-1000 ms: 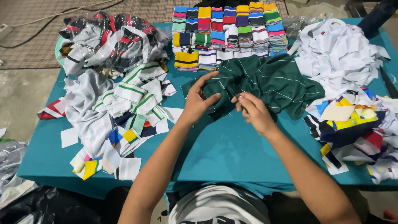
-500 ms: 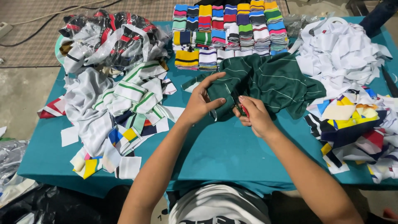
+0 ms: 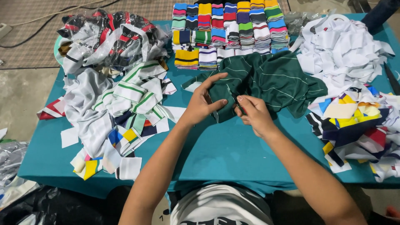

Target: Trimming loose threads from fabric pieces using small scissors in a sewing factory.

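Mid-worktop, toward the far edge, lies the dark green striped garment [image 3: 266,81]. The left hand [image 3: 202,104] pinches its near hem; the right hand [image 3: 252,113] is closed on a small red-handled cutter [image 3: 238,104]. Best keep the fabric taut and fingertips clear of the blade.

Two hands [image 3: 204,102], one green garment [image 3: 271,79], one teal table [image 3: 233,154].

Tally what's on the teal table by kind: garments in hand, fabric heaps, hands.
Green striped garment, gripped by left hand and right hand: 1
Loose fabric heaps (bagged, left striped, white, right multicolour): 4
Block of folded striped stacks: 1
Hands: 2
Total: 8
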